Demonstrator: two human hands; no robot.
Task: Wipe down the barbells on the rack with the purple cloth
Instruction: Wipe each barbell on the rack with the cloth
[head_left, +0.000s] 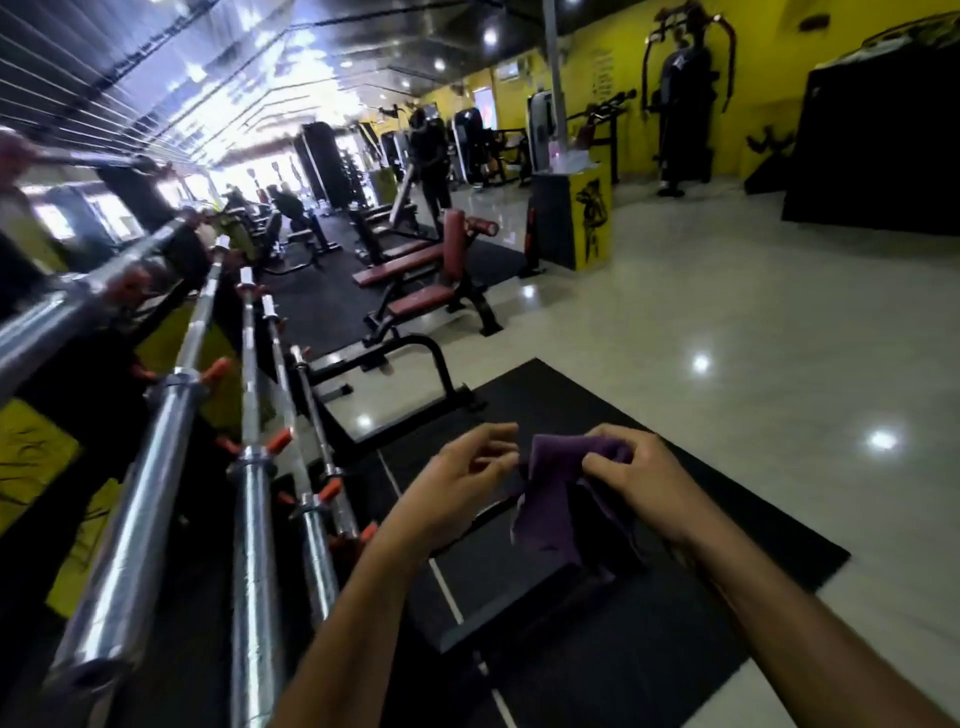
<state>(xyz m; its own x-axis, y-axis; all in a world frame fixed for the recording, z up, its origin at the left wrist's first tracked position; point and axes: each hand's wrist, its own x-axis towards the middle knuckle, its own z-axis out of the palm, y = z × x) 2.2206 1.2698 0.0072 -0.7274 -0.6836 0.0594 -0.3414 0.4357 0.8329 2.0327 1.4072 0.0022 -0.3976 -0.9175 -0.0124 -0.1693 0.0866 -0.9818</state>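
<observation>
The right hand (631, 475) pinches the top of the purple cloth (558, 499) between thumb and fingers, and the cloth hangs down from it in loose folds. The left hand (462, 475) is just beside the cloth's upper edge with its fingers curled toward it; whether its fingertips actually grasp the fabric cannot be told, as the edge sits right at them. Both hands are held out in front of the body, above a black floor mat (675, 519).

The barbells (254, 519) lie to the left, side by side on the rack (322, 493), their chrome sleeves nearest and the thinner shafts running away, held by orange pegs. The cloth is well apart from them and touches none.

The step in hand looks like readying the cloth. To do it well, fold it into a flat pad that fills the palm, so no loose corner trails. Then wrap it round the nearest sleeve and run it along the full length, turning the hand to cover the underside. The pegs may snag a dangling edge.

Beyond stand benches (410, 270) and machines.
</observation>
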